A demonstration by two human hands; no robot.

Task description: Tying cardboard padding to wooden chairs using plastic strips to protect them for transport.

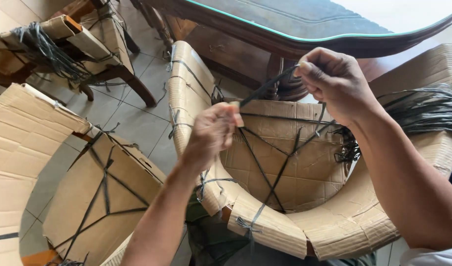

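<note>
Currently left hand and right hand both pinch a black strap, taut between them, above the cardboard-wrapped chair.

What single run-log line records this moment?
left hand: pinches black strap | right hand: grips strap's other end | strap: taut | below: cardboard-wrapped chair

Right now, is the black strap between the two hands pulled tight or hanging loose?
Tight. The black strap runs in a straight line from the left hand up to the right hand, without any sag, above the cardboard-wrapped chair.
</note>
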